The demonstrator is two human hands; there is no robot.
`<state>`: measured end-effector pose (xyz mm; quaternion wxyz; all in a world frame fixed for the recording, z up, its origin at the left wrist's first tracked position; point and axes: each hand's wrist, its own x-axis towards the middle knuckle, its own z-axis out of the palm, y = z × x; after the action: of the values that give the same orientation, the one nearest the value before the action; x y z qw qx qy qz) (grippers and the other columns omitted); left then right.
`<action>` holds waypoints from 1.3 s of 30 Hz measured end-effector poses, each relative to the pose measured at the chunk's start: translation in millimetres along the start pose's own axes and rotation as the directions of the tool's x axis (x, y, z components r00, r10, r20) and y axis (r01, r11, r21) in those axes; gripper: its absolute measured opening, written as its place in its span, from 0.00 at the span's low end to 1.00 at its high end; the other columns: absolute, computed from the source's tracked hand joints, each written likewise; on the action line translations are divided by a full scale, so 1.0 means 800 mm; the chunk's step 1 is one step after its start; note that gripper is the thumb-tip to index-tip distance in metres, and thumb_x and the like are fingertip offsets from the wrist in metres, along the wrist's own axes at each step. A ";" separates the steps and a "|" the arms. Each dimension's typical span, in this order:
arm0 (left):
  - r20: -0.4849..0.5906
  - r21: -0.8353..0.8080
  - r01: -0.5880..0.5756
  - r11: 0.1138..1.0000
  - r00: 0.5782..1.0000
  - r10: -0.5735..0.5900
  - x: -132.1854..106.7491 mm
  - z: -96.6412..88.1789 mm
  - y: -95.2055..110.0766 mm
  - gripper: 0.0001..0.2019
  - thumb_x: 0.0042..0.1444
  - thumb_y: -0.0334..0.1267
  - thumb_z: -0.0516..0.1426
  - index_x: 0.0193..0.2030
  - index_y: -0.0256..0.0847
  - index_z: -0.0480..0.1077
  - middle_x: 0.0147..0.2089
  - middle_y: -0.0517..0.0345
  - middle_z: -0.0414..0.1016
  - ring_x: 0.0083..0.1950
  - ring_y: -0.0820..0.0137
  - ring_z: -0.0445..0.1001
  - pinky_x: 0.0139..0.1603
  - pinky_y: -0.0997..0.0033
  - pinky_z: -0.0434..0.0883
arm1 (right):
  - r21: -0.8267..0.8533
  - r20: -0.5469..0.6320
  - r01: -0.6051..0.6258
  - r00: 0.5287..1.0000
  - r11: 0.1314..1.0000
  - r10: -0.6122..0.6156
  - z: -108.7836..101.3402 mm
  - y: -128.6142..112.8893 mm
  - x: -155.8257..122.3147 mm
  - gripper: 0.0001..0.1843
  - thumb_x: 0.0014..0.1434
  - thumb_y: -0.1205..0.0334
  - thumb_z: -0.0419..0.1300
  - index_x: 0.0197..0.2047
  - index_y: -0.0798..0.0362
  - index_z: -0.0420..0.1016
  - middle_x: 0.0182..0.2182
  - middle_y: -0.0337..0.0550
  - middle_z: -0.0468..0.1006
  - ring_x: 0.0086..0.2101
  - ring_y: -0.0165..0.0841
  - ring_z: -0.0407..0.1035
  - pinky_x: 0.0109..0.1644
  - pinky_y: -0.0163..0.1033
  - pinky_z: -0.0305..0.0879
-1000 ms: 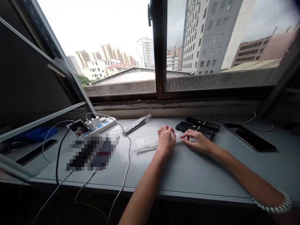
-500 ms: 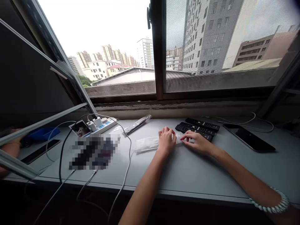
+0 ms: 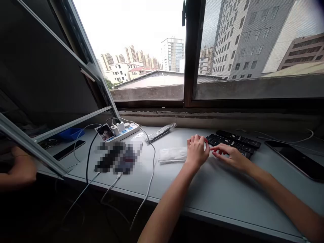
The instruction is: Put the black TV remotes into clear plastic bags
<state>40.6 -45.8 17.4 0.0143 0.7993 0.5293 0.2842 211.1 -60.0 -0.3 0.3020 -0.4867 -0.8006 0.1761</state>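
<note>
A clear plastic bag (image 3: 173, 155) with whitish contents lies flat on the desk, its right end covered by my left hand (image 3: 197, 151). The fingers of that hand are curled, with thumb and forefinger pinched at the bag's end. Facing it from the right, my right hand (image 3: 231, 157) has thumb and fingertips drawn together on the same end, where a small pale bit shows between the hands. Several black remote controls (image 3: 234, 143) lie side by side just behind my right hand. Another dark, long item in a clear bag (image 3: 161, 133) rests farther back.
A phone-like black tablet (image 3: 296, 160) lies at the right. On the left stand a white power strip (image 3: 124, 132) with plugs, a photo card (image 3: 105, 132), trailing cables (image 3: 149, 182) and a metal frame (image 3: 76, 123). Beyond it are a blue tray (image 3: 71, 134) and another person's arm (image 3: 21, 168).
The view has swung left, so the desk things appear farther right. Both hands stay at the bag's right end, with the left fingertips slightly closer to the right ones.
</note>
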 end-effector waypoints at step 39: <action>0.052 0.294 0.453 0.841 0.871 -0.488 0.061 -0.021 -0.108 0.19 0.53 0.33 0.55 0.52 0.35 0.61 0.54 0.45 0.64 0.54 0.62 0.64 0.56 0.64 0.57 | -0.105 -0.034 0.025 0.999 0.994 -0.028 -0.007 -0.011 -0.001 0.16 0.60 0.51 0.50 0.46 0.47 0.72 0.43 0.44 0.72 0.33 0.32 0.70 0.38 0.38 0.68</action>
<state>-26.1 28.9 25.3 0.0066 0.6549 0.7415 0.1460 208.8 -65.3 8.7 0.2927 -0.4941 -0.8096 0.1212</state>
